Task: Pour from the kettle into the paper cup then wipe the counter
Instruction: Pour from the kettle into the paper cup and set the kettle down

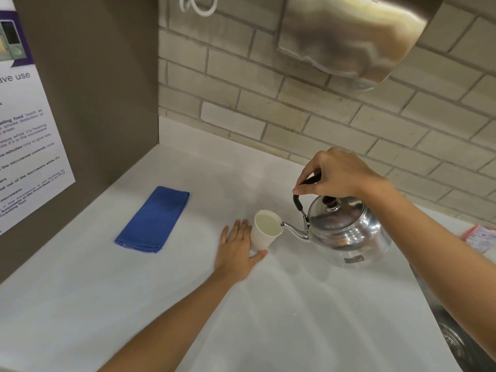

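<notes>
I am looking down at a white tabletop [268, 304] in a tiled corner. My right hand [338, 174] is curled tight around the black handle of a steel kettle [346, 232], which is tipped toward 9 o'clock. Its spout tip sits just at the rim of the cup [265, 230], on the cup's 3 o'clock side. The cup stands upright near the middle of the tabletop and looks close to full of pale liquid; I cannot make out a stream. My left hand [237, 248] lies flat on the tabletop with fingers spread, its palm against the cup's 9 o'clock side and the thumb hooked around the base, bracing it but not gripping it.

I judge the pouring to be nearly finished, so the wiping comes next. What matters for that is the blue cloth [153, 220]. It lies folded flat, well apart from the cup, at 9 o'clock from my left hand. Its long axis runs from 1 o'clock to 7 o'clock. My left hand is far nearer to it than my right, and it is free, so I would reach with the left once the kettle is level and set down. At 3 o'clock, a small orange and white packet [480, 237] lies at the edge of view.
</notes>
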Demonstrator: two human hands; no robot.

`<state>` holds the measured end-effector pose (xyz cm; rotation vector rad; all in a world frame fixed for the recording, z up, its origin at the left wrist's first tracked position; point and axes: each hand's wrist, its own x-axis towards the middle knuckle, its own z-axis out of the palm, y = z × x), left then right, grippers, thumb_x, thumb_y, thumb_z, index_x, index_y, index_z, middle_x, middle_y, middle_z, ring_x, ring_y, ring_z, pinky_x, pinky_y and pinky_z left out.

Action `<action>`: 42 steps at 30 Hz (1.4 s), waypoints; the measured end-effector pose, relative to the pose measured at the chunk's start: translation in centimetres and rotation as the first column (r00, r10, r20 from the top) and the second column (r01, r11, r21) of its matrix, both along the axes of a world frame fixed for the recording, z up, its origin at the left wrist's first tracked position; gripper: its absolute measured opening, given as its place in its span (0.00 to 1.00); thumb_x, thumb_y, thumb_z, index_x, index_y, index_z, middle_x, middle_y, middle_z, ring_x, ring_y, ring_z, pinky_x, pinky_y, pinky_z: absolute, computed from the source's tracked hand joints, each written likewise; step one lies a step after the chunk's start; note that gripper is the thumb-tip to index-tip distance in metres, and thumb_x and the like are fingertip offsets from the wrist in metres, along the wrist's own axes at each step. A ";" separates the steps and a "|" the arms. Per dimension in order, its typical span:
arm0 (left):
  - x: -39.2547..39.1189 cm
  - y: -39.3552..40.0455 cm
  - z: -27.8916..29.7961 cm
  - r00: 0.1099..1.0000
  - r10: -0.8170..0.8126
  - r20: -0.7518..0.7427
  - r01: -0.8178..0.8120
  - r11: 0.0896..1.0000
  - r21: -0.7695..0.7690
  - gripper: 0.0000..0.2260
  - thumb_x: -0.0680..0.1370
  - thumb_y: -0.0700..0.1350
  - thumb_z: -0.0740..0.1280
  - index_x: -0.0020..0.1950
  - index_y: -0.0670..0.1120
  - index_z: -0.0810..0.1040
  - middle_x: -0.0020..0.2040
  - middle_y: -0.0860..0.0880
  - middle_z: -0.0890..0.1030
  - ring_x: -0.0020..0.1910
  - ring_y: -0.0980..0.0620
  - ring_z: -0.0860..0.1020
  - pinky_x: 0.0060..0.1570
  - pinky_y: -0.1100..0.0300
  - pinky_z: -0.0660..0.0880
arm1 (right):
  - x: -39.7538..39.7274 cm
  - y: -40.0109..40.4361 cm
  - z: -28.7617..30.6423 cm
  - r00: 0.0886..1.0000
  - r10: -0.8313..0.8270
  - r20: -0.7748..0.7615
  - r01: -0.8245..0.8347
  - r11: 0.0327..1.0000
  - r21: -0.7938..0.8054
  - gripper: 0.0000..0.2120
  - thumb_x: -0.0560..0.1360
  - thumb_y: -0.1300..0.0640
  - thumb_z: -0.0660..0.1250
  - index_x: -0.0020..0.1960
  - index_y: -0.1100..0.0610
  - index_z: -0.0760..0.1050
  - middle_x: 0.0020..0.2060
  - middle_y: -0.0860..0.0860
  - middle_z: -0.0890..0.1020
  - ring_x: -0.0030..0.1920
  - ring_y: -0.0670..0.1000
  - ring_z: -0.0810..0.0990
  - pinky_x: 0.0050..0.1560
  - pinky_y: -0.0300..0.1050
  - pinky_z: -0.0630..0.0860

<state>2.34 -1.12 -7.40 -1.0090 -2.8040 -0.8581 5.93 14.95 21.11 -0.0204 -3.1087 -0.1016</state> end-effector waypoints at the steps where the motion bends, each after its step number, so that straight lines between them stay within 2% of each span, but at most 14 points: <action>1: 0.0 0.0 0.0 1.000 -0.001 0.002 0.001 1.000 0.001 0.37 0.77 0.67 0.55 0.78 0.44 0.55 0.79 0.48 0.58 0.79 0.51 0.52 0.78 0.50 0.43 | 0.0 0.0 0.0 1.000 -0.005 -0.001 0.005 1.000 -0.006 0.11 0.66 0.34 0.72 0.43 0.38 0.85 0.32 0.38 0.79 0.39 0.45 0.79 0.41 0.45 0.76; 9: 0.1 -0.1 0.3 1.000 -0.008 0.022 0.007 1.000 0.013 0.37 0.77 0.66 0.56 0.78 0.44 0.55 0.79 0.48 0.58 0.79 0.51 0.51 0.77 0.50 0.43 | 1.0 2.8 -1.0 0.992 -0.111 -0.060 0.098 0.978 -0.184 0.11 0.63 0.33 0.73 0.40 0.37 0.84 0.31 0.40 0.82 0.37 0.42 0.79 0.39 0.46 0.76; 12: 0.1 0.0 0.2 0.999 -0.008 0.031 0.008 1.000 0.005 0.38 0.77 0.66 0.57 0.78 0.44 0.54 0.79 0.48 0.57 0.79 0.52 0.51 0.77 0.50 0.43 | 1.4 4.7 -1.5 0.983 -0.178 -0.042 0.157 0.941 -0.300 0.12 0.63 0.34 0.74 0.36 0.42 0.84 0.31 0.41 0.84 0.39 0.44 0.81 0.43 0.48 0.77; 16: 0.0 0.0 0.0 1.000 0.001 0.025 -0.001 1.000 0.003 0.38 0.76 0.67 0.56 0.78 0.44 0.54 0.79 0.49 0.58 0.79 0.53 0.51 0.77 0.50 0.44 | 1.6 7.5 -2.8 0.967 -0.250 -0.038 0.204 0.860 -0.468 0.13 0.66 0.40 0.76 0.32 0.47 0.83 0.27 0.47 0.83 0.33 0.48 0.79 0.43 0.47 0.73; 19: -0.1 0.1 -0.2 1.000 -0.005 0.025 0.004 1.000 0.007 0.38 0.76 0.67 0.56 0.78 0.44 0.53 0.79 0.49 0.58 0.79 0.53 0.50 0.77 0.51 0.43 | 1.3 9.7 -3.9 0.939 -0.343 -0.019 0.272 0.776 -0.569 0.12 0.68 0.43 0.77 0.33 0.51 0.84 0.22 0.42 0.77 0.29 0.41 0.74 0.40 0.41 0.69; 23: -0.1 0.1 -0.3 1.000 -0.008 0.028 0.007 1.000 0.031 0.38 0.76 0.67 0.56 0.78 0.45 0.54 0.79 0.49 0.59 0.79 0.54 0.50 0.77 0.52 0.43 | 0.4 12.3 -5.4 0.899 -0.437 0.021 0.336 0.659 -0.673 0.11 0.69 0.46 0.77 0.38 0.53 0.85 0.28 0.43 0.81 0.38 0.45 0.76 0.45 0.40 0.69; 31: -0.4 -0.2 -0.1 0.998 -0.025 0.061 0.019 0.995 0.100 0.38 0.75 0.68 0.58 0.78 0.46 0.57 0.78 0.51 0.61 0.78 0.56 0.52 0.77 0.54 0.43 | -1.6 15.6 -8.1 0.830 -0.558 -0.020 0.374 0.582 -0.723 0.13 0.66 0.42 0.78 0.38 0.50 0.84 0.37 0.53 0.84 0.44 0.51 0.80 0.43 0.39 0.71; 36: -0.3 -0.4 0.1 0.998 -0.028 0.057 0.021 0.994 0.109 0.38 0.75 0.67 0.58 0.78 0.46 0.57 0.78 0.51 0.62 0.78 0.57 0.52 0.77 0.56 0.43 | -2.5 16.5 -8.8 0.802 -0.597 -0.038 0.386 0.565 -0.729 0.10 0.66 0.40 0.77 0.35 0.45 0.81 0.40 0.49 0.84 0.48 0.51 0.79 0.51 0.43 0.69; 42: -0.2 -0.4 0.3 0.997 -0.029 0.066 0.021 0.993 0.116 0.37 0.75 0.67 0.59 0.77 0.46 0.59 0.77 0.51 0.63 0.78 0.56 0.53 0.77 0.55 0.44 | -2.9 16.7 -9.1 0.803 -0.593 -0.067 0.363 0.574 -0.734 0.09 0.66 0.42 0.77 0.39 0.46 0.83 0.37 0.44 0.83 0.41 0.43 0.78 0.43 0.37 0.69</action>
